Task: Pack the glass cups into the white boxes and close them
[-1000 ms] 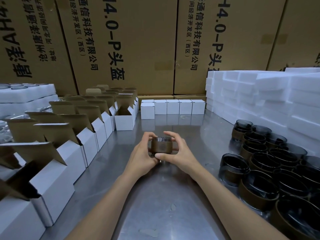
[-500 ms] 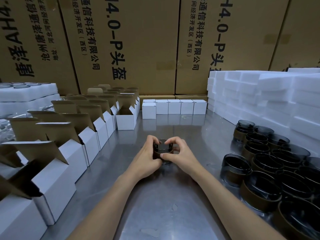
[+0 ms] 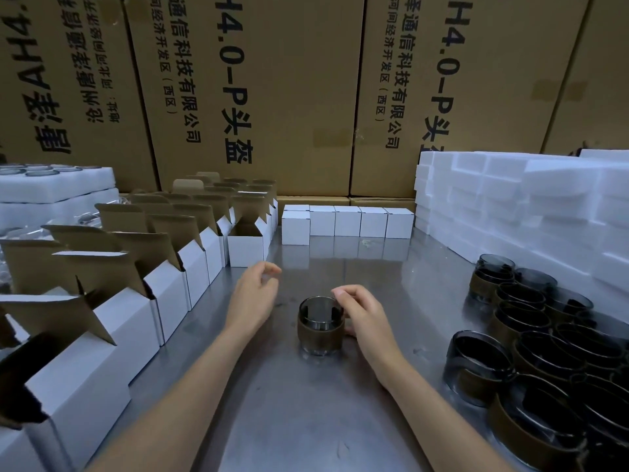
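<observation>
One smoky glass cup (image 3: pixel 319 327) with a brown sleeve stands upright on the steel table (image 3: pixel 306 424), in the middle. My right hand (image 3: pixel 366 316) lies against its right side, with curled fingers at the rim. My left hand (image 3: pixel 253 294) hovers to the cup's left, apart from it, fingers loosely curled and holding nothing. A row of open white boxes (image 3: pixel 170 294) with raised brown flaps runs along the left. The farthest front one, an open box (image 3: pixel 246 248), is just beyond my left hand. Several closed white boxes (image 3: pixel 347 221) stand in a line at the back.
Many more sleeved glass cups (image 3: pixel 531 338) crowd the right side of the table. White foam blocks (image 3: pixel 510 206) are stacked at the back right, and a foam tray (image 3: pixel 51 185) sits at far left. Big brown cartons (image 3: pixel 289 80) form the back wall.
Both hands held the cup lifted and tilted; now it stands on the table, nearer me. My left hand has let go and moved left toward the open boxes.
</observation>
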